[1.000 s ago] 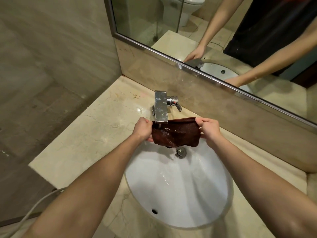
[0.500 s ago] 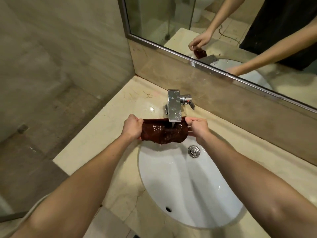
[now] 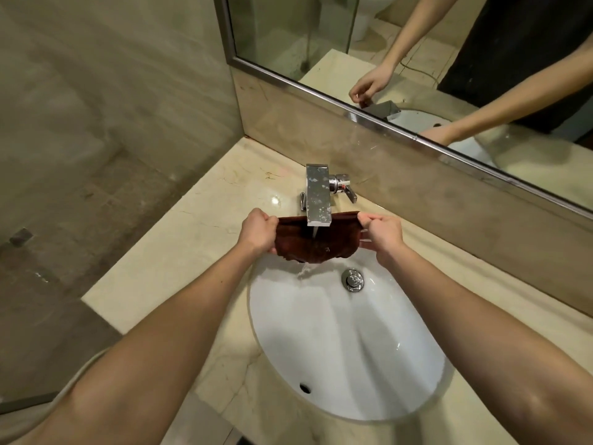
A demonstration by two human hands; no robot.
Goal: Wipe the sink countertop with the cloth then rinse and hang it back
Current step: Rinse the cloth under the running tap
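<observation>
A dark brown wet cloth (image 3: 308,244) is stretched between my two hands under the chrome faucet (image 3: 317,195). My left hand (image 3: 258,231) grips its left edge and my right hand (image 3: 382,234) grips its right edge. A stream of water falls from the spout onto the cloth and runs off its lower edge into the white oval sink (image 3: 346,348). The beige marble countertop (image 3: 179,252) surrounds the sink.
The faucet lever (image 3: 348,189) sticks out to the right of the spout. A metal drain plug (image 3: 353,280) sits in the basin. A mirror (image 3: 449,59) runs along the back wall above a marble backsplash. A pale hose (image 3: 80,374) hangs at the lower left.
The cloth has stayed under the running water, held by both hands. It was bunched narrower half a second ago and is now pulled wider. My head has shifted slightly.
</observation>
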